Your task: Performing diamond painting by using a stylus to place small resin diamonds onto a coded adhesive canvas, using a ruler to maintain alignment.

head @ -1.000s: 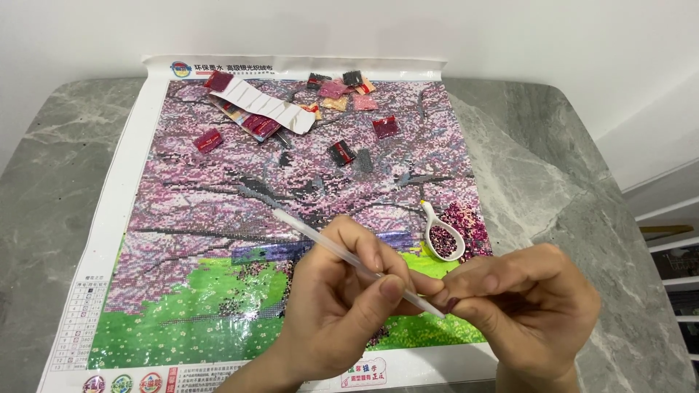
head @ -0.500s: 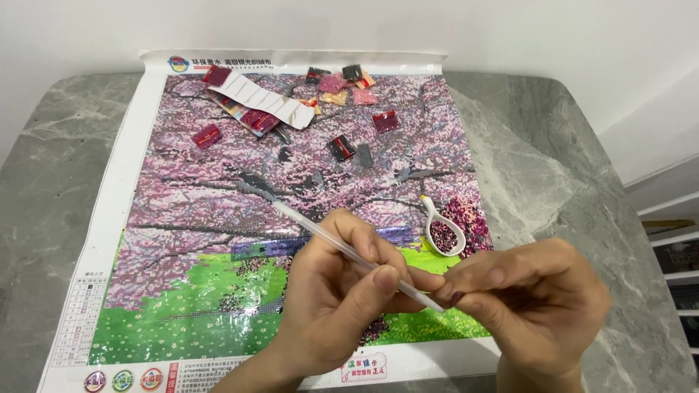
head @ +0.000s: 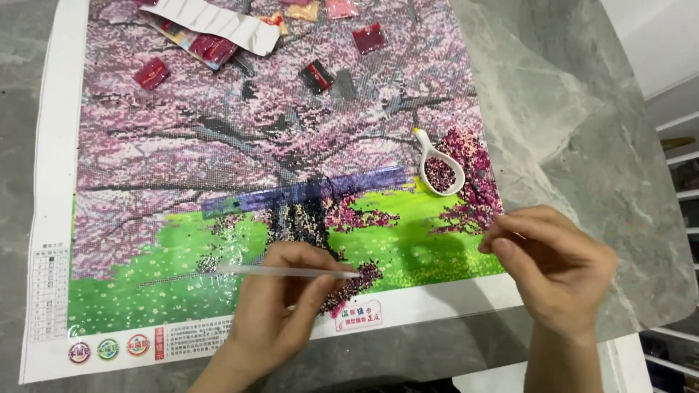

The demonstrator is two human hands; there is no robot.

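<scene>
Pen (head: 287, 271) lies level in your left hand (head: 280, 309), pinched over the canvas (head: 218, 182); your right hand (head: 557, 266) pinches fingertips together beside the white tray (head: 439, 171).

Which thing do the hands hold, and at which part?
The left hand holds a white pen near its right end. The right hand pinches something too small to tell.

- Home hobby spot, I'd say: a grey marble-look table (head: 582, 131) pushed up against a plain white wall (head: 655, 36).
- A craft canvas (head: 255, 182) of pink blossom trees is spread over it, with small bead packets (head: 368, 38) and a white bead tray (head: 440, 171) lying on top.
- Shelving (head: 681, 175) sits off to my right.
</scene>
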